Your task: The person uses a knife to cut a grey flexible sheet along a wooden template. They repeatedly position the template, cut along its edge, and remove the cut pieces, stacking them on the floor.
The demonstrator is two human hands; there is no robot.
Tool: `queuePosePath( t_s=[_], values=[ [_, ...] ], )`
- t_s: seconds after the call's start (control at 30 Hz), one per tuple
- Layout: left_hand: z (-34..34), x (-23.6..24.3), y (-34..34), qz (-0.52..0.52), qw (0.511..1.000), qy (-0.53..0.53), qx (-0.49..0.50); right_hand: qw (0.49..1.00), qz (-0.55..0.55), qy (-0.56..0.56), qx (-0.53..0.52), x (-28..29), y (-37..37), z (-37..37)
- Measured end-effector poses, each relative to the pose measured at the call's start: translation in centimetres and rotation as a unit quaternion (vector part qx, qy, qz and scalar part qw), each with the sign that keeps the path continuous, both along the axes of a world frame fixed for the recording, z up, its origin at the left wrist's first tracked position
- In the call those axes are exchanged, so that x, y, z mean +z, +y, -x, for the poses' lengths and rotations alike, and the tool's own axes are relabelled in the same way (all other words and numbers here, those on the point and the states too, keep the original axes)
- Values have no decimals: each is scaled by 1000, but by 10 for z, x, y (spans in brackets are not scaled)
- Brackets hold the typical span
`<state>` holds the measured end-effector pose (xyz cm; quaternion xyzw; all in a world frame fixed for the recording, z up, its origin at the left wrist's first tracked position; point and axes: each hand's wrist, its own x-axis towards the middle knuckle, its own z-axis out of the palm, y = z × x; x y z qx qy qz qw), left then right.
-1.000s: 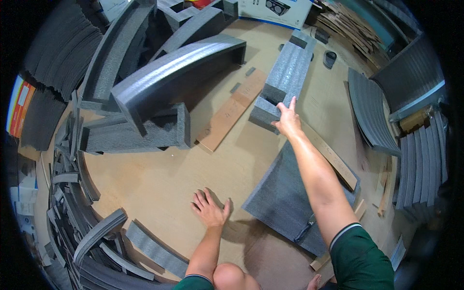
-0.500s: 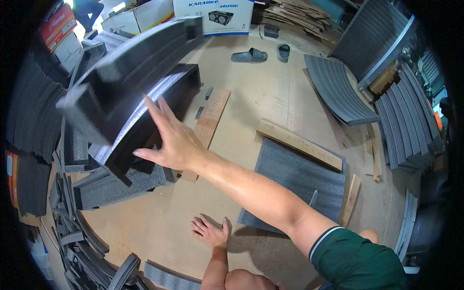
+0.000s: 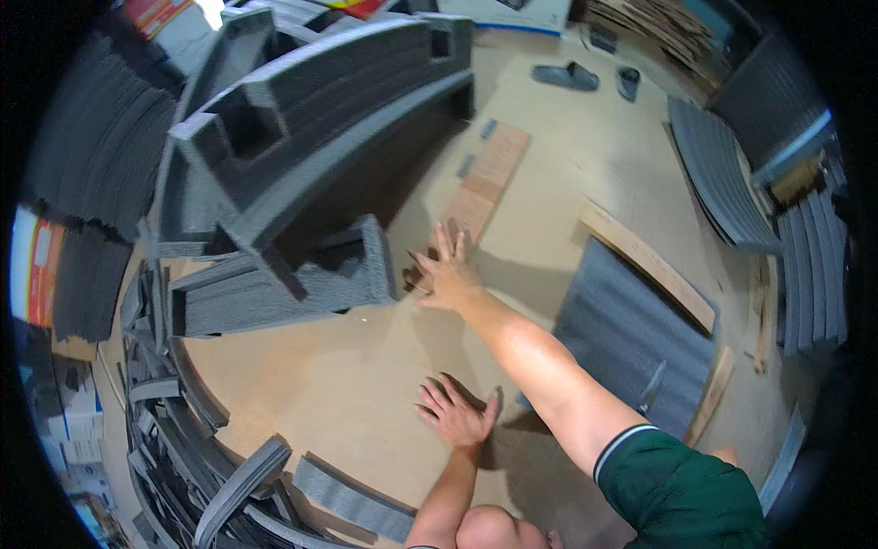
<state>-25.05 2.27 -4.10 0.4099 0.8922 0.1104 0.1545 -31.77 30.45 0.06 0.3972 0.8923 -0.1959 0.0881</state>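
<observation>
My right hand (image 3: 450, 274) reaches over the near end of a flat wooden board (image 3: 476, 197), fingers spread and holding nothing. Whether its fingertips touch the board I cannot tell. Lower down, my left hand (image 3: 457, 416) lies on the brown floor with its fingers apart. Beyond my right hand, to the left, a curved grey foam tray (image 3: 357, 73) with square pockets rests tilted on other foam pieces. Nearer, a long grey foam box (image 3: 274, 297) lies on the floor. Two small dark foam blocks (image 3: 466, 166) sit beside the board.
A grey foam sheet (image 3: 631, 320) on the right carries a knife (image 3: 651, 389) and a wooden plank (image 3: 649, 265). Foam offcuts (image 3: 174, 430) pile up at the lower left. Foam stacks (image 3: 101, 146) stand left and right (image 3: 809, 274). Slippers (image 3: 567, 77) lie at the back.
My right hand has left the curved foam tray and drawn back toward the board. The tray, blurred and raised before, now rests on the other foam. The view has shifted left; my left hand stays down.
</observation>
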Motion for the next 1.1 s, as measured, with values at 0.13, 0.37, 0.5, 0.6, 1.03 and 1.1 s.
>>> queuePosePath(
  t_s=[0.13,0.37,0.5,0.6,1.03,1.1],
  values=[
    [2,1,2,10,1000,-6,4,996,52,-14,-69,14,-4,27],
    [2,5,3,-4,1000,16,1,976,23,139,-166,22,-28,-51],
    [-1,7,4,-5,1000,-3,16,813,86,522,-243,69,-23,-145],
    [-1,-2,1,6,1000,11,14,539,312,731,-277,142,-15,-257],
    [8,-41,-10,83,961,263,10,814,-115,439,-361,298,-254,-739],
    [4,-48,-17,77,959,272,10,804,-140,403,-414,273,-310,-800]
  ],
)
